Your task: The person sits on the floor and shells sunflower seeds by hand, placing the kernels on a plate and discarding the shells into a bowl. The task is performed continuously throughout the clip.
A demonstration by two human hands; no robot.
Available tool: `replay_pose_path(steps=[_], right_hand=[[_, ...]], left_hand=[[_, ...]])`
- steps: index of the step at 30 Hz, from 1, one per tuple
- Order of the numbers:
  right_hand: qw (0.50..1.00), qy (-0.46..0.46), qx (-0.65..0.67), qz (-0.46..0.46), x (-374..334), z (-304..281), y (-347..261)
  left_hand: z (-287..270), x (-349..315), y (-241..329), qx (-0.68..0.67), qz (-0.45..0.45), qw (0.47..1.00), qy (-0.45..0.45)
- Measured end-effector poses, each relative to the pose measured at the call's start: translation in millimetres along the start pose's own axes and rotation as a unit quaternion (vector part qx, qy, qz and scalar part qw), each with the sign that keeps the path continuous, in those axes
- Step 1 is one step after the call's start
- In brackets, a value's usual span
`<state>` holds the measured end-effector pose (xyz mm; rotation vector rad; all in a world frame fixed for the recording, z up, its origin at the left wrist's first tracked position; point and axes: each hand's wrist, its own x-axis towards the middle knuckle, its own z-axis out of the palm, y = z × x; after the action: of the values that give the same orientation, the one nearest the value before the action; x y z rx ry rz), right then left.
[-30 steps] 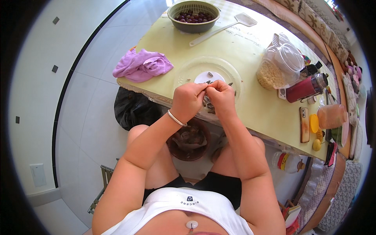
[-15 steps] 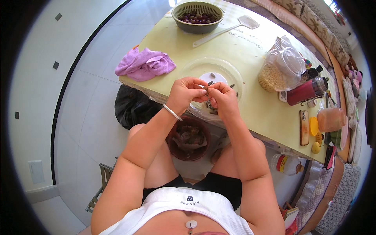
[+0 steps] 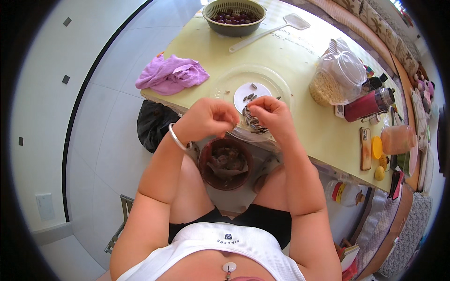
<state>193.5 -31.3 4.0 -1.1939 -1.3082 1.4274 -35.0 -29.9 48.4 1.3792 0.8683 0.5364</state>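
My left hand (image 3: pixel 209 119), a bracelet at its wrist, is curled closed over the table's front edge, above a brown bin (image 3: pixel 247 179). What its fingers hold, if anything, is hidden. My right hand (image 3: pixel 273 118) pinches thumb and forefinger together over a clear round plate (image 3: pixel 277 78); I cannot make out anything between them. Beneath those fingertips lies a small heap of striped sunflower seeds (image 3: pixel 253 122). A few more rest on the white round centre (image 3: pixel 258 92) of the plate. One pale bit (image 3: pixel 228 92) sits toward its left side. Scraps lie inside the bin.
A purple cloth (image 3: pixel 173 75) lies at the table's left corner. Farther back are a colander of dark round fruit (image 3: pixel 234 21) and a white spatula (image 3: pixel 262 36). On the right stand a clear tub (image 3: pixel 326 84), a red flask (image 3: pixel 368 105), a phone (image 3: pixel 365 149) and a jar (image 3: pixel 397 139).
My hands have parted from where they met above the plate. The left moved left and down toward the bin, while the right shifted slightly right. More of the plate and seeds shows.
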Motion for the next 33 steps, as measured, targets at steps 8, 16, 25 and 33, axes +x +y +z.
replay_pose_path(steps=[8, 16, 25, 33], right_hand=[[0.902, -0.033, -0.414, -0.116, -4.8, 9.0, 9.0], [0.875, -0.041, -0.459, -0.149, 3.2, 16.9, 12.6], [0.940, 0.054, -0.310, -0.132, 10.9, 5.9, -2.5], [0.899, -0.005, -0.437, -0.036, -2.8, 6.5, -8.2]], left_hand=[[18.0, -6.3, -22.8, 0.428, 0.035, 0.881, -0.200], [29.2, -1.8, -44.5, 0.535, -0.009, 0.814, -0.227], [18.9, 0.2, -27.7, 0.309, 0.090, 0.947, -0.015], [35.0, 39.3, -50.0, 0.467, 0.196, 0.837, 0.206]])
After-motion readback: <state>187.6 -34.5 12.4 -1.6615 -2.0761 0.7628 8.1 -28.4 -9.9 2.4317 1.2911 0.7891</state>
